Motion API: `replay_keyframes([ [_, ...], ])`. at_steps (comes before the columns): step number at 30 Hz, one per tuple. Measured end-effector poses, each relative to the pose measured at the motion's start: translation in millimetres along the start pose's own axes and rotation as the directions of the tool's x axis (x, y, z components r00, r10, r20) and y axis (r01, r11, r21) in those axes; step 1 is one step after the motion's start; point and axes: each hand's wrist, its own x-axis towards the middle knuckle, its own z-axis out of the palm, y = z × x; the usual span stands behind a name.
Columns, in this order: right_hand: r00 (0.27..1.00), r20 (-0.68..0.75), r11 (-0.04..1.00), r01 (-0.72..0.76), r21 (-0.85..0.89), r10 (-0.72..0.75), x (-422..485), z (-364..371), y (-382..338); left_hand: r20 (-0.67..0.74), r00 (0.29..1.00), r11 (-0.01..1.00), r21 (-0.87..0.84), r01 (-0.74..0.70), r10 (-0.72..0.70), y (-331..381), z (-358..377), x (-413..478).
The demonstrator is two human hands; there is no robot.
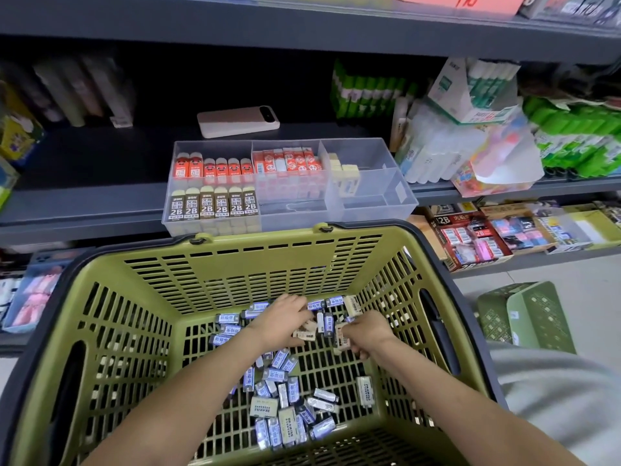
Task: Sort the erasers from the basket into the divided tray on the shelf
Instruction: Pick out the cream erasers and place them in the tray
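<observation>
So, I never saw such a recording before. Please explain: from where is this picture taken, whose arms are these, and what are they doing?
The one picture comes from a camera worn on a person's head, looking forward and down, so the bare arms are the wearer's own. Both hands reach into an olive green shopping basket with many small loose erasers on its floor. The left hand rests on the pile; the right hand has closed its grip on a few erasers. On the shelf behind stands a clear divided tray: some compartments hold neat rows of erasers, others are empty. A white power bank lies behind it.
</observation>
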Motion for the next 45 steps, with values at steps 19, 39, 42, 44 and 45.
replay_keyframes([
  [19,0.995,0.053,0.958,-0.093,0.270,0.082,-6,-13,-8,0.008,0.955,0.947,-0.125,0.295,-0.297,38,12,-7],
  [39,0.963,0.228,0.788,-0.028,0.615,-0.144,-39,-5,-27,0.471,0.847,-0.771,-0.625,0.124,-0.246,59,-47,-35],
  [42,0.912,0.281,0.738,0.033,0.674,-0.297,-55,5,-34,0.456,0.861,-0.820,-0.566,0.086,-0.225,57,-64,-53],
  [44,0.893,0.257,0.744,0.120,0.658,-0.371,-63,12,-38,0.456,0.857,-0.803,-0.590,0.090,-0.239,52,-72,-64],
  [45,0.883,0.238,0.755,0.176,0.631,-0.404,-65,16,-39,0.451,0.857,-0.767,-0.632,0.109,-0.250,47,-75,-69],
])
